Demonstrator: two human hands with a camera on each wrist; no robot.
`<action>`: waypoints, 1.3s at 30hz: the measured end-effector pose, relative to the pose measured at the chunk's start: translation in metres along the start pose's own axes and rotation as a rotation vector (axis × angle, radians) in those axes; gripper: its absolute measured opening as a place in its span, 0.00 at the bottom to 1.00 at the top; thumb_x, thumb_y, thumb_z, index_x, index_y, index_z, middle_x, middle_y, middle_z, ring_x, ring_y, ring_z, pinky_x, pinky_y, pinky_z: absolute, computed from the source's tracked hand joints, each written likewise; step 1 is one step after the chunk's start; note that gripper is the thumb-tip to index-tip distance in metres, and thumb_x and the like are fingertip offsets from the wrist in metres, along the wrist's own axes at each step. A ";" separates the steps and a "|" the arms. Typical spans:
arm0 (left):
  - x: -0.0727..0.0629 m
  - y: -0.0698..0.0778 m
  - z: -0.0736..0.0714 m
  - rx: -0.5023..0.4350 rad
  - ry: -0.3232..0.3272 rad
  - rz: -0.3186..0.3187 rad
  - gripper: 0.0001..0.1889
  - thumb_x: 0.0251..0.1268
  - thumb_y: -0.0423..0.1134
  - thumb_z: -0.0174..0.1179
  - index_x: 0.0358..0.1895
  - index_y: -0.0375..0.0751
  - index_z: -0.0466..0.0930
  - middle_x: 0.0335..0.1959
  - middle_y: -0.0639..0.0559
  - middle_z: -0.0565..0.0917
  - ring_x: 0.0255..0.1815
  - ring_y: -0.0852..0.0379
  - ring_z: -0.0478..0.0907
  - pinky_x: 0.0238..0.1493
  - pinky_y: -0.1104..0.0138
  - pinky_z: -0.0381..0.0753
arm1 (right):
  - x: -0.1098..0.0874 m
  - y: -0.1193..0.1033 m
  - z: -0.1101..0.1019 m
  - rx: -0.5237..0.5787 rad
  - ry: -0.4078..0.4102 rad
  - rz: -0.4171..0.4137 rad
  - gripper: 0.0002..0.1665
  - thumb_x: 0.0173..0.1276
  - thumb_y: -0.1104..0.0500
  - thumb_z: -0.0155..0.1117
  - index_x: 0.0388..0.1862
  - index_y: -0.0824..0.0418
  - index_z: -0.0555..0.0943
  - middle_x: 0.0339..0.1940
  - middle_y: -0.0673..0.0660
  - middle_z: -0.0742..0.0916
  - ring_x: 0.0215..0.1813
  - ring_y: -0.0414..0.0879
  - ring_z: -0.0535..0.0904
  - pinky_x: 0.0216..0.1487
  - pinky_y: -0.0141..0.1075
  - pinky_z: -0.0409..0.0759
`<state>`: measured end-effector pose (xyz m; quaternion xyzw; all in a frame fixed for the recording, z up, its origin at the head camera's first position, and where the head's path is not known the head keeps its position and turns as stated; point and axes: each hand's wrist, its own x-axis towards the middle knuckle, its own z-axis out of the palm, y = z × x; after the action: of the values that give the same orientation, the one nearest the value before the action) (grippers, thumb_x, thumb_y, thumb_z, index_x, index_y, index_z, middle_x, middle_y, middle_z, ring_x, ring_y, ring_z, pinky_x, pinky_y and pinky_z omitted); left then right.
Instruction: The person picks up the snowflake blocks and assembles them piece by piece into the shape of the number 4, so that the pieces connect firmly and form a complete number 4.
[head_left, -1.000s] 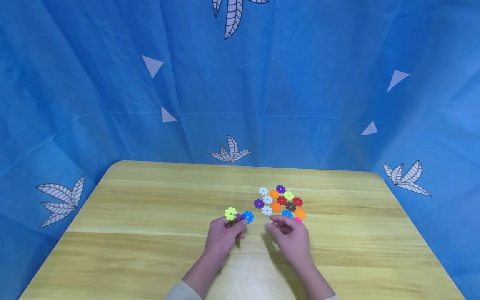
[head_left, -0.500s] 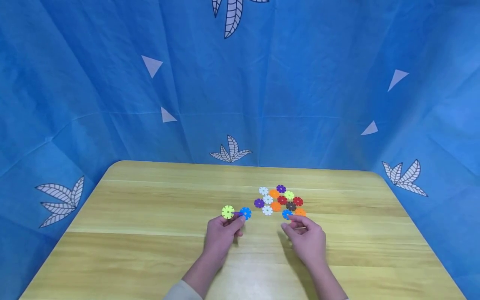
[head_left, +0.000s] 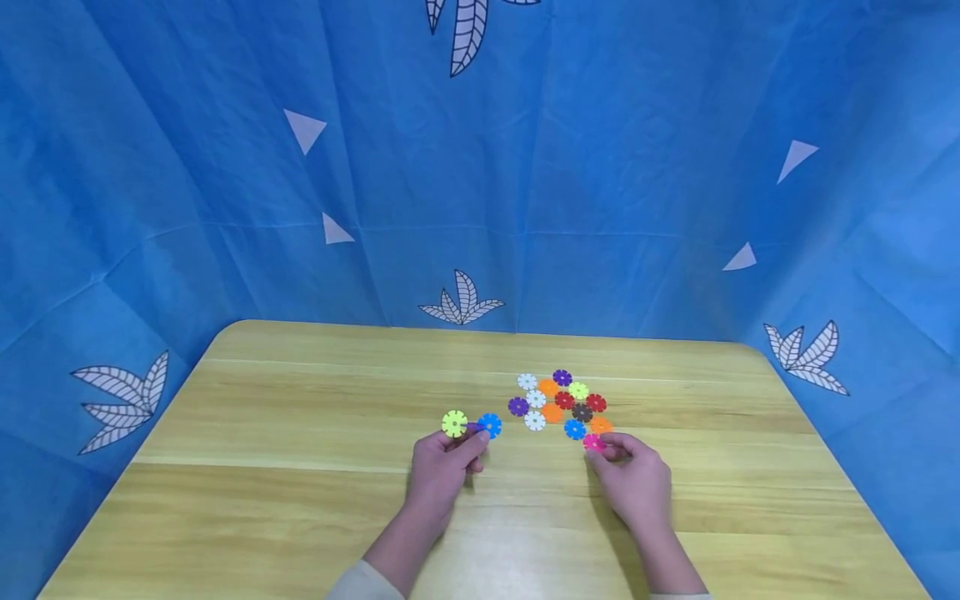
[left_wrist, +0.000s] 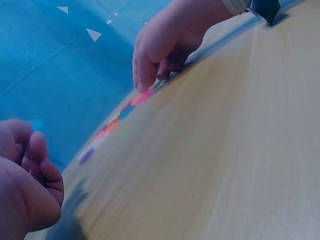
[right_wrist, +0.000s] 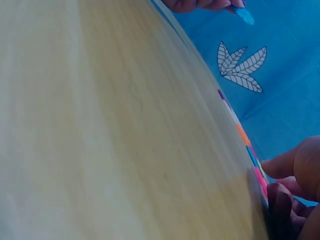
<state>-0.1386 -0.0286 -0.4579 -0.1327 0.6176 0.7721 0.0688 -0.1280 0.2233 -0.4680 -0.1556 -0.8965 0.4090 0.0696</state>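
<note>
My left hand [head_left: 441,467] pinches a joined set of notched plastic snowflake discs, held above the table. A yellow-green disc [head_left: 453,423] is on its left end and a blue disc [head_left: 490,426] on its right, with a purple disc seen edge-on between them. In the left wrist view the hand's fingers hide most of the set. My right hand [head_left: 636,482] is down at the near right of a group of flat discs, thumb and index finger at either side of a pink disc [head_left: 593,442]. The right wrist view shows the pink disc [right_wrist: 260,181] right at these fingertips.
Several loose discs lie flat beside the pink one, among them a blue disc [head_left: 575,429], an orange disc [head_left: 601,426], a brown disc [head_left: 582,412] and a white disc [head_left: 535,420]. A blue curtain [head_left: 630,167] hangs behind the wooden table [head_left: 300,500].
My right hand has moved right across the near side of the disc group to the pink disc. The left hand, still holding the joined discs, has shifted slightly left.
</note>
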 end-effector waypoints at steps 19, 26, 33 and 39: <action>0.001 0.000 0.001 -0.014 -0.010 0.001 0.12 0.58 0.36 0.73 0.41 0.32 0.85 0.35 0.45 0.86 0.23 0.59 0.77 0.30 0.70 0.81 | 0.008 0.007 0.003 -0.051 0.026 0.022 0.18 0.63 0.53 0.74 0.47 0.63 0.86 0.31 0.53 0.84 0.26 0.47 0.74 0.30 0.39 0.70; 0.000 0.001 0.000 -0.010 -0.012 -0.012 0.12 0.57 0.36 0.74 0.41 0.33 0.85 0.36 0.45 0.85 0.24 0.59 0.78 0.30 0.70 0.82 | 0.009 0.008 0.002 -0.057 0.016 0.034 0.19 0.62 0.53 0.74 0.46 0.64 0.86 0.30 0.52 0.83 0.29 0.48 0.75 0.33 0.40 0.71; 0.001 -0.001 0.000 -0.007 -0.014 -0.007 0.13 0.57 0.37 0.74 0.41 0.33 0.85 0.35 0.45 0.85 0.24 0.59 0.77 0.30 0.70 0.82 | 0.009 0.007 0.000 -0.002 -0.019 0.083 0.18 0.60 0.53 0.76 0.44 0.63 0.85 0.31 0.53 0.82 0.31 0.48 0.74 0.34 0.40 0.71; 0.000 -0.001 0.001 0.010 -0.012 -0.002 0.13 0.58 0.37 0.73 0.42 0.33 0.85 0.34 0.46 0.85 0.24 0.59 0.77 0.30 0.69 0.81 | 0.006 0.007 -0.001 0.030 -0.059 0.108 0.19 0.58 0.53 0.79 0.42 0.61 0.82 0.35 0.55 0.82 0.30 0.48 0.74 0.35 0.41 0.71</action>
<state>-0.1383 -0.0276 -0.4588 -0.1282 0.6210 0.7697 0.0739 -0.1319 0.2306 -0.4723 -0.1903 -0.8822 0.4301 0.0232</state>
